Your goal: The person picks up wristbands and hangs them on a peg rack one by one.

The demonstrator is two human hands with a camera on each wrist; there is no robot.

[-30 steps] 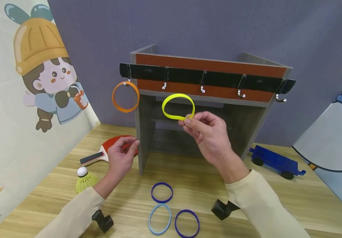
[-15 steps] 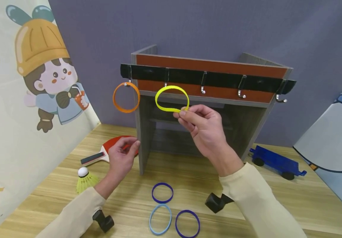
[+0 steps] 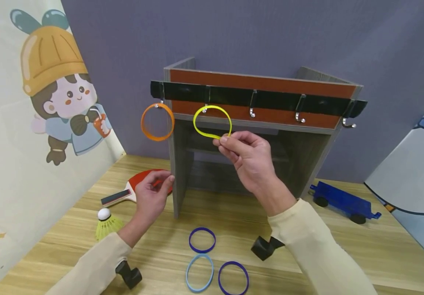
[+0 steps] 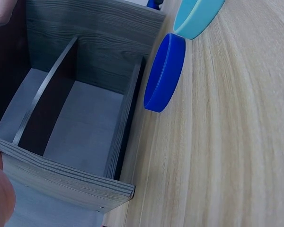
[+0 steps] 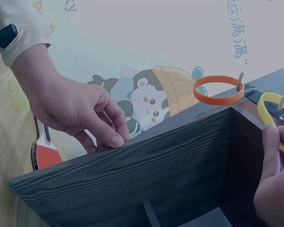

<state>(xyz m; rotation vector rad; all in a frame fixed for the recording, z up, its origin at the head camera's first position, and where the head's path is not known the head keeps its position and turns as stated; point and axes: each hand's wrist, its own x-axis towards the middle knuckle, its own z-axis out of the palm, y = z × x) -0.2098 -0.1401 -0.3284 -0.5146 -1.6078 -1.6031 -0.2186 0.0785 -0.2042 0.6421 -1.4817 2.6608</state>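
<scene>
My right hand (image 3: 250, 159) pinches a yellow silicone wristband (image 3: 196, 128) between thumb and fingers, holding it up before the hook rail (image 3: 230, 95). The second hook from the left (image 3: 205, 109) shows at the band's top edge; I cannot tell whether they touch. An orange wristband (image 3: 143, 127) hangs from the leftmost hook. My left hand (image 3: 153, 196) has loosely bent fingers, and its fingertips touch the front edge of the grey wooden shelf's left side panel (image 5: 146, 156). Two dark blue wristbands (image 3: 190, 241) (image 3: 248, 282) and a light blue one (image 3: 212, 274) lie on the table.
A red table tennis paddle (image 3: 138, 180) lies behind the left hand, near a yellow shuttlecock (image 3: 108, 227). Right of the shelf stands a blue toy trailer (image 3: 341, 199). Three more hooks (image 3: 252, 112) run along the rail to the right.
My right hand has moved up and to the left with the yellow wristband, bringing it to the second hook. The left hand stays at the panel edge.
</scene>
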